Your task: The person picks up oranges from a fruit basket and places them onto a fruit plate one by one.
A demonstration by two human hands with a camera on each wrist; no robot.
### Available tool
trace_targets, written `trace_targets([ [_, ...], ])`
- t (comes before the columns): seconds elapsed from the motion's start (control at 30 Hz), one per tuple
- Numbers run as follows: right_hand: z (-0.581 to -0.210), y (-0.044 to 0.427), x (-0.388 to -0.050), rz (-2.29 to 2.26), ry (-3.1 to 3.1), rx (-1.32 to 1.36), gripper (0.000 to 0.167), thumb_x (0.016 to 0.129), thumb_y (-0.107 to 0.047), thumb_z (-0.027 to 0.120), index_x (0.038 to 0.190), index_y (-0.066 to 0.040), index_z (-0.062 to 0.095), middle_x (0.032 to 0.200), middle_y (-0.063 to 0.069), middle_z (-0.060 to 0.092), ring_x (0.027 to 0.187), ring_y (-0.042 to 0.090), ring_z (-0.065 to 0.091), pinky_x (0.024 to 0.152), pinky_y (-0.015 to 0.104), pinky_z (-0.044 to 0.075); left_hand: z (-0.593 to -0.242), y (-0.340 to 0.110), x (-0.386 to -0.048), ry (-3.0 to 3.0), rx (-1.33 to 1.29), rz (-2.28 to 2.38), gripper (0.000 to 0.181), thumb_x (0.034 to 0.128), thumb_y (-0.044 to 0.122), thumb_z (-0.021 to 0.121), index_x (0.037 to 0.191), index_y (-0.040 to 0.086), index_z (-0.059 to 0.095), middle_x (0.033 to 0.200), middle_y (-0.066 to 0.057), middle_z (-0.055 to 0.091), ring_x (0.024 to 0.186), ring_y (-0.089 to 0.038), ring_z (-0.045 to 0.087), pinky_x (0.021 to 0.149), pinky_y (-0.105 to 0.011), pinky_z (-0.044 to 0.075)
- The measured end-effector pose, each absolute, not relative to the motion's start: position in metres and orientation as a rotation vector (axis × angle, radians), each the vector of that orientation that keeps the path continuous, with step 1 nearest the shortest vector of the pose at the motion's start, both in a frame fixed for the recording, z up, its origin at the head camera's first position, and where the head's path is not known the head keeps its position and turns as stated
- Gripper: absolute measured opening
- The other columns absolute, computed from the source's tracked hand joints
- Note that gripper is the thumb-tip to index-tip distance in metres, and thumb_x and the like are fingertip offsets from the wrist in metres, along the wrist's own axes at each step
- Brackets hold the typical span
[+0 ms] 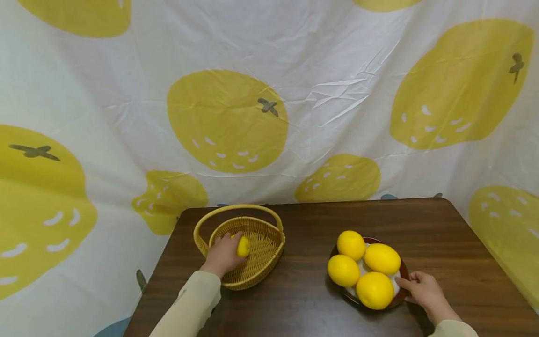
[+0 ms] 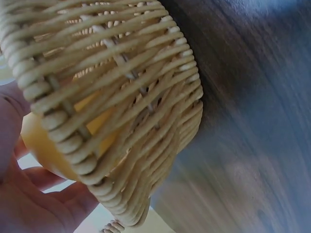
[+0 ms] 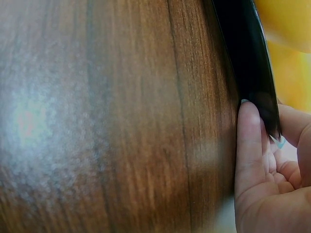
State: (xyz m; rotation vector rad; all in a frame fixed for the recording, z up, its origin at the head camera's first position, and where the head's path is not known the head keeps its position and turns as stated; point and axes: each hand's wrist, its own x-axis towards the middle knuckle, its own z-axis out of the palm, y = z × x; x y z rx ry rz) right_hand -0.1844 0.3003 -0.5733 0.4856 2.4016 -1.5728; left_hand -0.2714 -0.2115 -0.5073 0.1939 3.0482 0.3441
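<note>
My left hand (image 1: 223,255) grips a yellow lemon (image 1: 243,246) inside the wicker basket (image 1: 263,276), over its left part. Through the weave in the left wrist view, the lemon (image 2: 48,145) shows behind the basket's side (image 2: 146,73), with the fingers around it. On the right, several lemons (image 1: 382,259) sit on a round plate with a dark red rim (image 1: 404,271) and a pale middle. My right hand (image 1: 427,292) pinches that rim at its right side, thumb above and fingers below. The right wrist view shows the plate's dark edge (image 3: 248,53) between thumb and fingers.
The basket's arched handle (image 1: 240,207) rises over its back left side. Both containers stand on a dark brown wooden table (image 1: 303,281), with a stretch of tabletop between them. A white cloth with printed lemons (image 1: 328,126) hangs behind the table and along its sides.
</note>
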Motion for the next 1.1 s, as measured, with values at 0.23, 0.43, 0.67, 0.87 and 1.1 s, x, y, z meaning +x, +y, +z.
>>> trace_targets([
  [0.23,-0.572,0.300,-0.185,-1.562,2.409,0.482,0.050,0.097,-0.029,0.067,0.114,0.014,0.052,0.100,0.019,0.063,0.080,0.014,0.064,0.071,0.031,0.061,-0.505,-0.207,-0.266,3.085,0.230,0.423,0.081,0.0800,0.037,0.084,0.150,0.015,0.048,0.137,-0.018,0.057,0.110,-0.039,0.059,0.077,-0.055,0.054],
  [0.43,-0.573,0.300,-0.185,-1.565,2.402,0.486,0.051,0.097,-0.029,0.067,0.116,0.015,0.051,0.101,0.020,0.063,0.080,0.014,0.064,0.072,0.032,0.061,-0.503,-0.201,-0.259,3.114,0.277,0.471,0.080,0.0813,0.038,0.084,0.150,0.015,0.048,0.139,-0.020,0.056,0.111,-0.040,0.060,0.080,-0.052,0.055],
  [0.67,-0.574,0.300,-0.185,-1.584,2.392,0.486,0.052,0.097,-0.029,0.067,0.118,0.015,0.050,0.101,0.020,0.065,0.080,0.013,0.065,0.071,0.031,0.061,-0.498,-0.196,-0.253,3.161,0.330,0.507,0.078,0.0828,0.039,0.083,0.150,0.017,0.049,0.144,-0.019,0.055,0.119,-0.042,0.059,0.087,-0.055,0.055],
  [0.87,-0.573,0.301,-0.185,-1.582,2.394,0.487,0.051,0.097,-0.028,0.067,0.117,0.015,0.050,0.101,0.019,0.064,0.080,0.014,0.064,0.071,0.031,0.061,-0.497,-0.190,-0.250,3.129,0.338,0.638,0.078,0.0821,0.037,0.084,0.149,0.016,0.049,0.141,-0.016,0.057,0.117,-0.038,0.061,0.087,-0.053,0.055],
  [1.1,-0.572,0.300,-0.185,-1.556,2.396,0.494,0.053,0.096,-0.030,0.068,0.117,0.015,0.049,0.102,0.020,0.063,0.082,0.015,0.064,0.072,0.032,0.061,-0.495,-0.183,-0.247,3.128,0.373,0.683,0.076,0.0810,0.036,0.085,0.147,0.017,0.051,0.139,-0.014,0.059,0.114,-0.037,0.061,0.085,-0.052,0.055],
])
